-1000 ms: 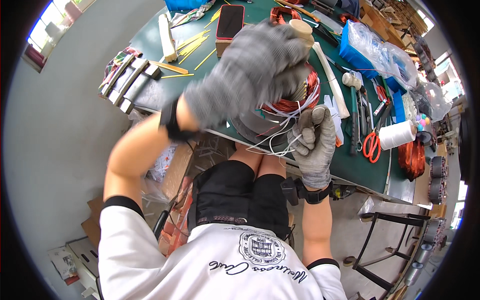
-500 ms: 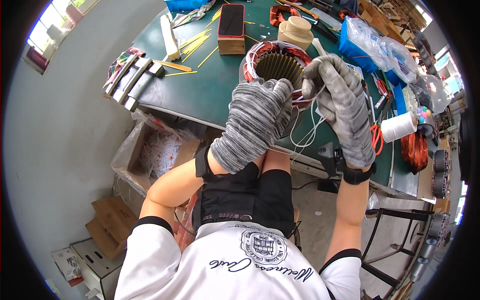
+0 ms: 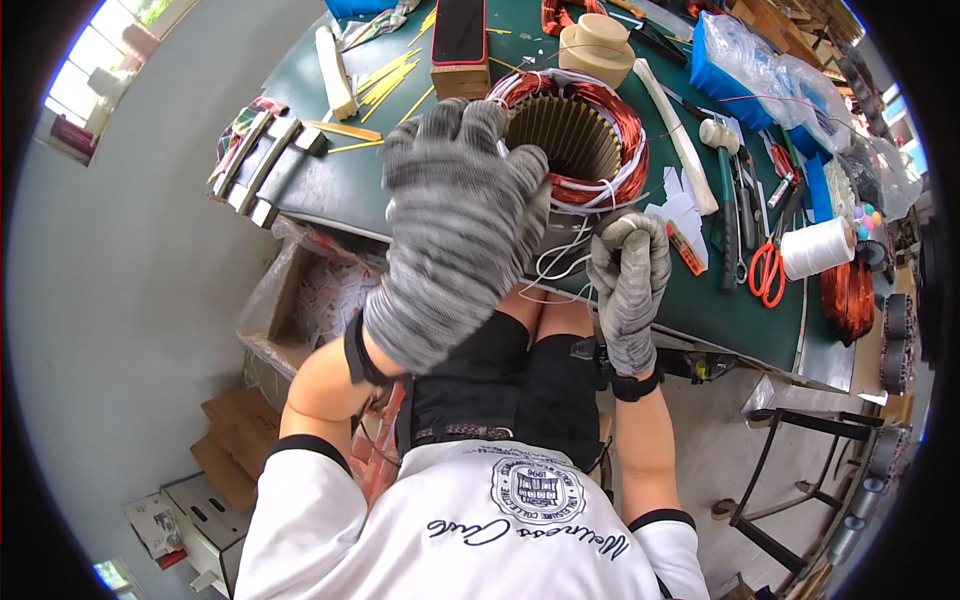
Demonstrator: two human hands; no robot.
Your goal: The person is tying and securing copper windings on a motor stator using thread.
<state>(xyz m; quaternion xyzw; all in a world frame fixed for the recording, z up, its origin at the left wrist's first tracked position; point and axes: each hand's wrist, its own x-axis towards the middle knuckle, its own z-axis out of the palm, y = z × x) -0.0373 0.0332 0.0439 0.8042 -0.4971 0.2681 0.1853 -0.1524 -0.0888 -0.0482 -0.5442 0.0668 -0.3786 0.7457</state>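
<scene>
Workbench [image 3: 335,195], green-topped, is bearing the copper-wound stator [image 3: 570,135] near its front edge. The left hand [image 3: 450,220], covering the stator's near rim half a second ago, is now blurring past its left side; whether it is gripping anything, I cannot tell. The right hand [image 3: 632,285] is now sitting lower, fingers curling inward, any pinch unclear. White cord [image 3: 563,264] is looping beside them.

Bright daylight enters from the window [image 3: 92,80] at far left, its panes blown out to white. Motion blur smears the left hand [image 3: 455,215]; the bench [image 3: 340,185] looks fairly sharp, its edges bending toward a black fisheye rim.
</scene>
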